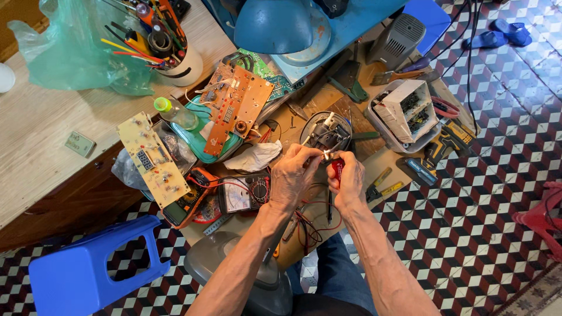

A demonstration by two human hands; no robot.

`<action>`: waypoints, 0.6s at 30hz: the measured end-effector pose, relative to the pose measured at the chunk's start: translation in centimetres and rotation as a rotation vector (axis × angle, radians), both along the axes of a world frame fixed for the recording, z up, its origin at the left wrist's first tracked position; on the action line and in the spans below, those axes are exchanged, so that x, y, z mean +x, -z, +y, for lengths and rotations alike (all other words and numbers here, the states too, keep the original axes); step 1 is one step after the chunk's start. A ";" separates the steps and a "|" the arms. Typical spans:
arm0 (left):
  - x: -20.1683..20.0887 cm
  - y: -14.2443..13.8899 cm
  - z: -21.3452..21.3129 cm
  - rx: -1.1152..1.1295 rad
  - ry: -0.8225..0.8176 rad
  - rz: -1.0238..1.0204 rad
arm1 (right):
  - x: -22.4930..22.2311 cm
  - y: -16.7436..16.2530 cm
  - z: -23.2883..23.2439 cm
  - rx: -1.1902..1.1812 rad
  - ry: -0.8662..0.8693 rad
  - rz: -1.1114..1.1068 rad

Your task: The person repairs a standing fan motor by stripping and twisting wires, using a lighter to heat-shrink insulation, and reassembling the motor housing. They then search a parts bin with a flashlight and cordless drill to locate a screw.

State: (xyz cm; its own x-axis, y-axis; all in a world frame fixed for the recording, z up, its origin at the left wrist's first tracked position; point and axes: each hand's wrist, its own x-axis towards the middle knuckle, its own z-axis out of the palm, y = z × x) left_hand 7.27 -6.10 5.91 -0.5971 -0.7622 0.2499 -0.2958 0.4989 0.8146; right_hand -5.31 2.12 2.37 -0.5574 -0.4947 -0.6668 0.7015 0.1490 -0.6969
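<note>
My left hand pinches a small shiny part at its fingertips, just below a round dark motor-like assembly on the low work board. My right hand grips a red-handled tool, its tip meeting the small part between both hands. The two hands touch at the fingertips above a tangle of red and black wires.
Two multimeters and circuit boards lie left. A grey open casing, yellow-black tool and pliers lie right. A blue stool stands lower left, a cup of tools on the wooden table.
</note>
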 end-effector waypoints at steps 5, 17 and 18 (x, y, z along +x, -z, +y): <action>0.3 0.6 0.0 -0.019 -0.001 0.014 | 0.4 0.1 0.0 -0.014 0.022 0.037; 0.4 0.3 0.4 0.083 -0.006 0.051 | 0.4 -0.2 0.2 -0.026 0.008 0.031; 0.4 0.2 0.4 0.113 -0.012 0.039 | 0.5 -0.2 0.2 -0.023 0.011 0.034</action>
State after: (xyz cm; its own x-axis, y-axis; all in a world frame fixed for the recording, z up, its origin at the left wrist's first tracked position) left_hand 7.70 -5.65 5.69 -0.5797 -0.7936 0.1849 -0.2683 0.4001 0.8763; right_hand -4.85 2.28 2.61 -0.5849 -0.5036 -0.6359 0.6790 0.1248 -0.7234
